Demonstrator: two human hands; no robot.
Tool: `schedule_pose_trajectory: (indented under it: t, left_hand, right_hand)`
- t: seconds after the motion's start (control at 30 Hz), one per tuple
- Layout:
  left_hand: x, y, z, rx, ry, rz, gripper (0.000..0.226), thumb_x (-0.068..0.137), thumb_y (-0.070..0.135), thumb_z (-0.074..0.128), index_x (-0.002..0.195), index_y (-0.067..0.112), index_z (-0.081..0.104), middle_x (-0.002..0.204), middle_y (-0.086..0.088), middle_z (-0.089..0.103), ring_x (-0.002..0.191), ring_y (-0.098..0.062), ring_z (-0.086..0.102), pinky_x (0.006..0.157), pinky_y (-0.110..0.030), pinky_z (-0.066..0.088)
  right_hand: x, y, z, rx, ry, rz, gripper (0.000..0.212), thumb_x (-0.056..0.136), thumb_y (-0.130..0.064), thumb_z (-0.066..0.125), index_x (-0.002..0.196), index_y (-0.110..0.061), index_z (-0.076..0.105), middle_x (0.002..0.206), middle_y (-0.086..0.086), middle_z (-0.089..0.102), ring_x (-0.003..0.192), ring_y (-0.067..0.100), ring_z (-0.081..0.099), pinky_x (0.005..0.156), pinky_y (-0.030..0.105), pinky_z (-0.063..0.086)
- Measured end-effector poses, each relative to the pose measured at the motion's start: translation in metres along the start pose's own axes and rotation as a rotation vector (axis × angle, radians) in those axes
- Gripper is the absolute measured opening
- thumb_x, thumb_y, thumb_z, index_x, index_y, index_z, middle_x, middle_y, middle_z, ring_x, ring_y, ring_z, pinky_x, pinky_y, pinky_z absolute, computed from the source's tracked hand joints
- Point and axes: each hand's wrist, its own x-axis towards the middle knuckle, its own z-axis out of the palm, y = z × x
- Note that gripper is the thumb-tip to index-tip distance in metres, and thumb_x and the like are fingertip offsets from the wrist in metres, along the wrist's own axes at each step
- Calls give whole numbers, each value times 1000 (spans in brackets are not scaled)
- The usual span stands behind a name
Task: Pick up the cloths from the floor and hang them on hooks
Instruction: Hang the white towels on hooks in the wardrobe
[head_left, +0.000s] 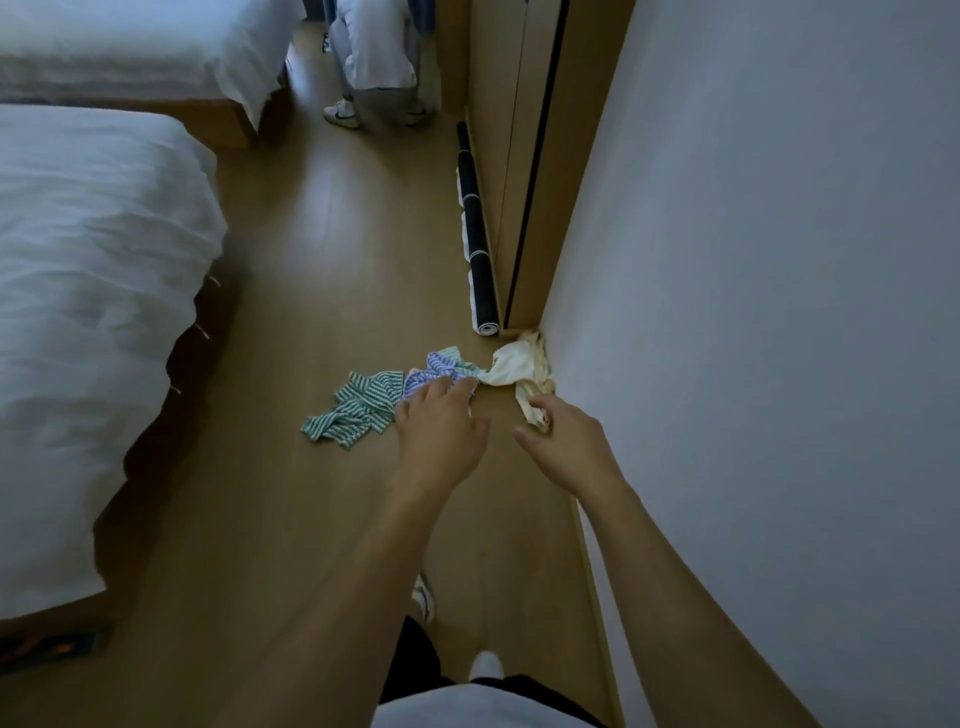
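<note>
Green-striped cloth (358, 410): crumpled flat on the wooden floor (291, 322), leftmost of the pile.
Blue-striped cloth (441, 370): bunched, touching the green one on its right side.
Cream cloth (519, 371): heaped against the foot of the white wall (753, 260), touching the blue-striped one.
Left hand (441, 431): stretched forward, fingers straight, fingertips over the edge of the blue-striped cloth; contact not clear; grasping nothing.
Right hand (569, 447): reached toward the lower tail of the cream cloth, fingers curled at the fabric; whether pinching it cannot be told.
Rolled dark mat (475, 234): lying along the wooden door frame (524, 156), just beyond the cloths.
Beds (93, 286): two, white bedding, left of the floor strip.
Second person (376, 57): legs and white shoes only, far end of the room.
</note>
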Motion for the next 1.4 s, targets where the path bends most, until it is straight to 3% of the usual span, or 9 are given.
schedule_pose_trajectory:
  t: [0.37,0.8,1.07,1.4]
  left_hand:
    - [206,-13,33,-14,-141,25,51,93,33,54,143,23,46,142,-7,49,130,-32,42,105,-46,32]
    - [383,-46,102,10,-365,-7,48,90,29,56,136,18,51,132,-12,54,122,-35,49,99,-43,38]
    - [465,-59,200,9,-432,-83,51,91,29,56,140,19,46,138,-9,49,123,-34,48,100,-44,39]
    - [561,-100,391,62,-457,-115,49,91,30,57,137,15,47,134,-11,50,123,-34,47,102,-44,36]
  right_hand:
    - [183,-1,3,-37,-44,160,54,89,-39,61,139,-23,49,137,4,55,125,23,52,100,33,43]
    - [363,14,46,-91,-273,360,53,89,-39,58,139,-25,48,142,5,50,126,25,49,102,39,45]
    - [482,93,93,-114,-400,386,53,90,-37,61,139,-23,48,141,6,51,129,26,48,104,37,42]
    - [624,238,198,-330,-537,313,52,89,-38,60,137,-22,50,136,6,51,122,27,51,94,35,44]
